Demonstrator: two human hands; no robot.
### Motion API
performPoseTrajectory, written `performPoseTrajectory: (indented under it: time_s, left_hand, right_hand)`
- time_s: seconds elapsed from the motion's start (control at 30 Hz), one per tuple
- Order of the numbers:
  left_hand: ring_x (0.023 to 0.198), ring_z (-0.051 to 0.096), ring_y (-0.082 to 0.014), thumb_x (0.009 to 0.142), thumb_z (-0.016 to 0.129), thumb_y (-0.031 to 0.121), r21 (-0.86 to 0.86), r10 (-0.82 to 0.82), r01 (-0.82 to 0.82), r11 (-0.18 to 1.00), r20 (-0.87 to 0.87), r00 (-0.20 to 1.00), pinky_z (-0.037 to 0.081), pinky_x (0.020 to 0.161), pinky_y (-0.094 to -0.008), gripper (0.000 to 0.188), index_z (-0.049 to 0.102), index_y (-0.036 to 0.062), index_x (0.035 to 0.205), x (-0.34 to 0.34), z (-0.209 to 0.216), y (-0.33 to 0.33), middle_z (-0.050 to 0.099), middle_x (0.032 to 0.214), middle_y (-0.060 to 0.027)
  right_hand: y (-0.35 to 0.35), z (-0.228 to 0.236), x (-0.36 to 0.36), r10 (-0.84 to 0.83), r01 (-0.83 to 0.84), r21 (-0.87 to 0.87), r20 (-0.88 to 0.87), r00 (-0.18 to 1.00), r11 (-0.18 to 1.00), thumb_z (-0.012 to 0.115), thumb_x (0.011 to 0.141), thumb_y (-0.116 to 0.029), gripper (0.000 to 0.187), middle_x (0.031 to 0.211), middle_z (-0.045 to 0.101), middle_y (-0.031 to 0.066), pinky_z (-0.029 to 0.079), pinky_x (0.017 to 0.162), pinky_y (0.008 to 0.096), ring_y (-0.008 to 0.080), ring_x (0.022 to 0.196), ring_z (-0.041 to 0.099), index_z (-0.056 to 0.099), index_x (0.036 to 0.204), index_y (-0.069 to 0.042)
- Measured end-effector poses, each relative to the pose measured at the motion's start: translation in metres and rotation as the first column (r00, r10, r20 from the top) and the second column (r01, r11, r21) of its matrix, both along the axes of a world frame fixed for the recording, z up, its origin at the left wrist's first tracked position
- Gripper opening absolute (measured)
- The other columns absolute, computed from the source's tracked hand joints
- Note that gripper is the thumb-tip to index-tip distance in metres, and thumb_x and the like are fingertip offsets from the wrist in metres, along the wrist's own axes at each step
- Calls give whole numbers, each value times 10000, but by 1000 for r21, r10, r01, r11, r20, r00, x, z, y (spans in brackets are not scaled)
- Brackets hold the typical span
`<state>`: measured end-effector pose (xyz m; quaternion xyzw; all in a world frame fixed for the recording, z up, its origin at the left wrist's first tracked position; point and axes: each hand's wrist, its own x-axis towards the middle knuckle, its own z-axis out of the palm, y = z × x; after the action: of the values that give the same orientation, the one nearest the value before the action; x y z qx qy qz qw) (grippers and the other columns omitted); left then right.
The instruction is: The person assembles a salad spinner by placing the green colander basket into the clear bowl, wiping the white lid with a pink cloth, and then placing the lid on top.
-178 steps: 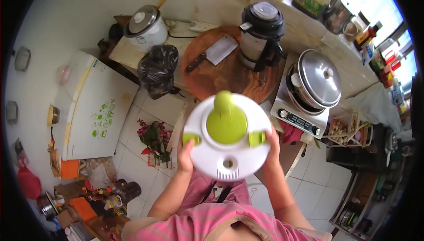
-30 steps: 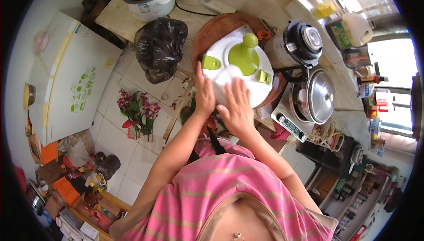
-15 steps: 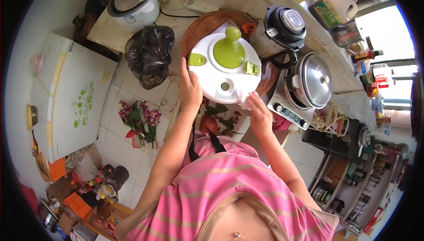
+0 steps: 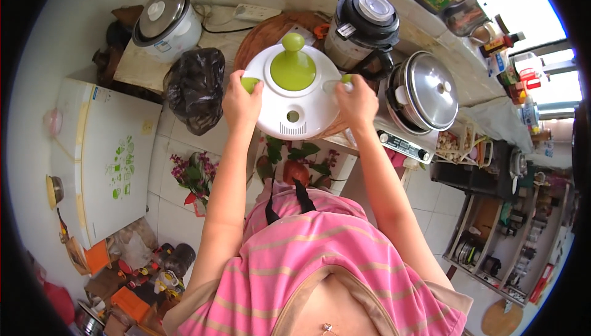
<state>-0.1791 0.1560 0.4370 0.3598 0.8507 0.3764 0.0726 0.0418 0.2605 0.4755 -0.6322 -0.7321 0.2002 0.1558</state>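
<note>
A salad spinner (image 4: pixel 271 113) with a round white lid, a green crank knob (image 4: pixel 293 68) and a small round hole near its front stands on a round wooden board (image 4: pixel 257 39). My left hand (image 4: pixel 242 103) is closed at the lid's left edge, fingers over the green side clip (image 4: pixel 250 84). At the opposite edge, my right hand (image 4: pixel 359 101) is closed around the right green clip (image 4: pixel 346 79). A small whitish piece (image 4: pixel 332 86) shows beside its fingers; I cannot tell what it is. The spinner's bowl is hidden under the lid.
A black plastic bag (image 4: pixel 196 90) and a rice cooker (image 4: pixel 163 25) are on the left. At the right stand a pressure cooker (image 4: pixel 363 28) and a lidded steel pot (image 4: pixel 433 93) on a cooktop (image 4: pixel 403 145). An orange-handled tool (image 4: pixel 321 30) lies behind the spinner. Below is a white fridge (image 4: pixel 117 157).
Both hands have moved up from the lid's lower sides to its two green clips and closed there. The right hand's white piece moved up with it. The whole view has shifted slightly.
</note>
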Motion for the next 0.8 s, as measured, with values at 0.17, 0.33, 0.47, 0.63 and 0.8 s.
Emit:
performPoseTrajectory:
  time_s: [0.17,0.33,0.47,0.63,0.8]
  left_hand:
    - [865,661,-418,887,632,262,58,-63,79,995,-233,970,530,764,-477,356,528,85,1178,3,-9,5,666,983,-212]
    - [896,651,-432,989,467,293,71,-32,42,997,-137,990,528,776,-476,316,566,73,1193,-11,-19,-5,669,1040,-224]
    - [935,643,-424,1014,380,378,40,25,-27,999,64,998,514,801,-479,395,606,110,1195,-23,-26,-12,676,1054,-206]
    - [1039,631,-365,1017,355,439,113,-22,-10,994,282,959,489,879,-419,458,644,136,1204,-31,-37,-10,678,1105,-161]
    - [1078,633,-305,1022,402,411,216,-140,44,975,453,880,470,918,-359,465,623,61,1236,-40,-38,-12,672,1145,-168]
  right_hand:
    - [21,-86,56,-236,159,-182,-561,793,970,667,810,-266,412,1140,653,187,502,856,383,323,966,653,634,1182,-91]
    - [-6,-77,38,-167,152,-70,-487,857,986,643,851,-243,328,1099,650,161,463,911,348,291,1014,628,695,1118,-58]
    - [-13,-60,26,-120,184,23,-678,725,983,622,904,-338,362,1101,650,158,468,907,367,318,1033,625,687,1148,-79]
    - [-5,-54,22,-150,70,-199,-425,893,977,627,870,-443,532,1013,691,223,499,859,375,352,976,670,609,1293,-122]
    - [0,-60,26,-75,23,-136,-395,916,990,614,878,-421,513,961,694,242,503,833,375,347,946,683,610,1291,-116]
